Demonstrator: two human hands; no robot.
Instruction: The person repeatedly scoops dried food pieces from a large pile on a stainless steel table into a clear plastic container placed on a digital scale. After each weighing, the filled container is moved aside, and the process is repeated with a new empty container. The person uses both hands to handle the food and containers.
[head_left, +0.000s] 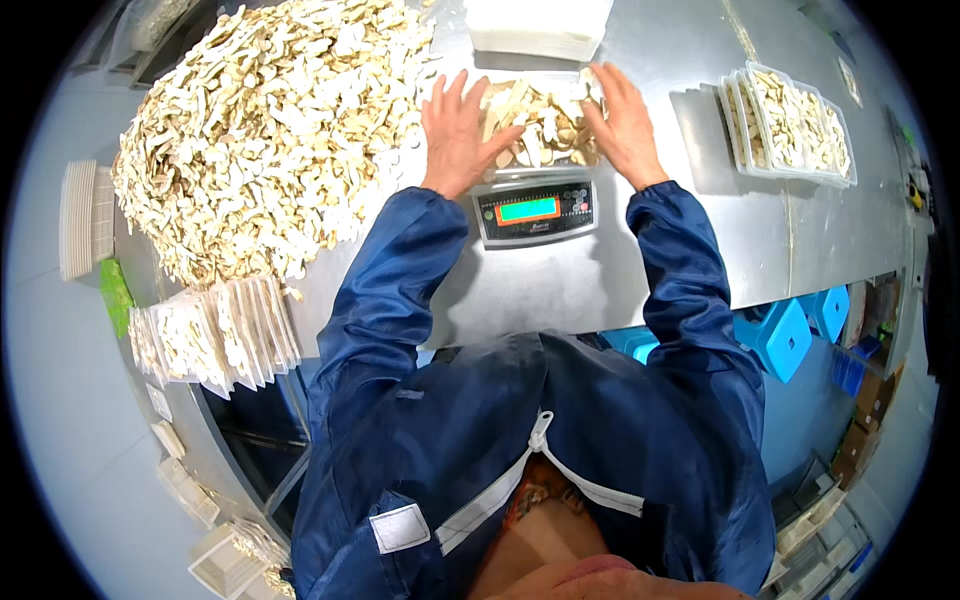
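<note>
A clear plastic tray of pale, dried-looking slices (544, 124) rests on a digital scale (536, 214) with a lit green display. My left hand (463, 139) is at the tray's left side, its fingers spread and its thumb over the slices. At the right side, my right hand (622, 124) has its fingers over the tray's edge. Neither hand has plainly closed on anything; whether the fingertips touch the slices or the rim cannot be told. A large heap of similar slices (277, 142) lies just left of my left hand.
A white container (538, 26) stands behind the scale. Filled clear trays stand together at the right (791, 127), and more are lined up at the lower left (217, 330). Stacked empty trays (86, 217) are at the far left. Blue stools (780, 337) are beneath the metal table (720, 240).
</note>
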